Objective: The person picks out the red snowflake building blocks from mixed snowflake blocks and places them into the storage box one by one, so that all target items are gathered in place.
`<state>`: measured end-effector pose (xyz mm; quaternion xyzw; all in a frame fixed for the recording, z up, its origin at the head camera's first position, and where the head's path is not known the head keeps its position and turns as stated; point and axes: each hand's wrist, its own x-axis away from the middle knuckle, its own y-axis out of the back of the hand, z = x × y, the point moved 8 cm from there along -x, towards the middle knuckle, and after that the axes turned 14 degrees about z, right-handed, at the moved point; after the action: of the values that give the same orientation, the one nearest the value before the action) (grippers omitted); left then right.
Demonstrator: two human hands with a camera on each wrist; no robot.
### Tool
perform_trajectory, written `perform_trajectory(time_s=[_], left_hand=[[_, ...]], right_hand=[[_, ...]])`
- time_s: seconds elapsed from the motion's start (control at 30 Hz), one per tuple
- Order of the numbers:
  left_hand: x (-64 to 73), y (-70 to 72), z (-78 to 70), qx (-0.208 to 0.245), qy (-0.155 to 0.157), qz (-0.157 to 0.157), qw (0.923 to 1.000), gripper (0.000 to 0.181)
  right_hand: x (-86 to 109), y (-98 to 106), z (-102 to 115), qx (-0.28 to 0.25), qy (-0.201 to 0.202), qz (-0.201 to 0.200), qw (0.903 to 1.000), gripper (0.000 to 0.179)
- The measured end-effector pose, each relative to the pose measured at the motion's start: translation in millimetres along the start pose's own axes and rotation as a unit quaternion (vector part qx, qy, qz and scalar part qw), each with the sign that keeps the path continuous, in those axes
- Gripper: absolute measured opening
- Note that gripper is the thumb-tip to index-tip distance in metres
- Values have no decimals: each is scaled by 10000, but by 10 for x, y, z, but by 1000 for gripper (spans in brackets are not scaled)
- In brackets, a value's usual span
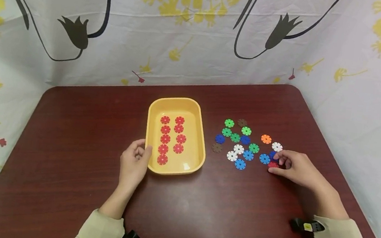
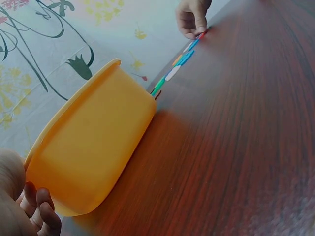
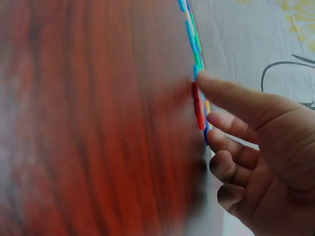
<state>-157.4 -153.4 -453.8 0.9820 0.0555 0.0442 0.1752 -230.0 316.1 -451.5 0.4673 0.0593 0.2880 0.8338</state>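
Note:
My left hand (image 1: 133,165) grips the near left side of a yellow plastic tray (image 1: 202,152), thumb over the rim and curled fingers against the outer wall. Several red notched plastic discs (image 1: 164,139) lie inside it in two columns. On the right, my right hand (image 1: 298,169) holds another red disc (image 3: 198,105) at the table surface between thumb and fingers. A dark blue disc (image 1: 272,155) lies partly hidden under those fingers. Close by are a white disc (image 1: 277,146), a lighter blue disc (image 1: 264,158) and an orange disc (image 1: 266,139).
Between the tray and my right hand lie several loose discs: green (image 1: 235,137), blue (image 1: 240,164), white (image 1: 232,156) and brown (image 1: 217,148). All rest on a dark red-brown wooden table (image 1: 76,148). A patterned cloth (image 1: 192,47) hangs behind it and along its sides.

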Motion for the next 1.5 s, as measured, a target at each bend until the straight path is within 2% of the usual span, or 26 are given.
perform_trajectory(time_s=[0.1, 0.4, 0.77, 1.07, 1.3, 1.43, 1.5], left_hand=[[-1, 2, -3, 1, -15, -8, 10000, 29], [3, -2, -21, 127, 0, 11, 9999, 30], [-13, -5, -17, 49, 63, 23, 10000, 30], [-22, 0, -8, -11, 96, 53, 9999, 29], [-6, -6, -25, 5, 51, 50, 10000, 31], [-1, 0, -24, 9, 44, 35, 10000, 31], [0, 4, -21, 8, 52, 18, 10000, 30]], right_hand=[[16, -13, -41, -46, -136, 167, 9998, 29], [51, -12, -24, 85, -66, 481, 9988, 31], [99, 9, -88, -74, -157, 276, 9995, 39], [62, 37, -90, 16, -203, 305, 9993, 33], [-28, 73, -31, 94, -302, 480, 9983, 31], [-106, 125, 68, 51, -225, 294, 9993, 30], [-164, 140, 171, 37, 7, 132, 9999, 30]])
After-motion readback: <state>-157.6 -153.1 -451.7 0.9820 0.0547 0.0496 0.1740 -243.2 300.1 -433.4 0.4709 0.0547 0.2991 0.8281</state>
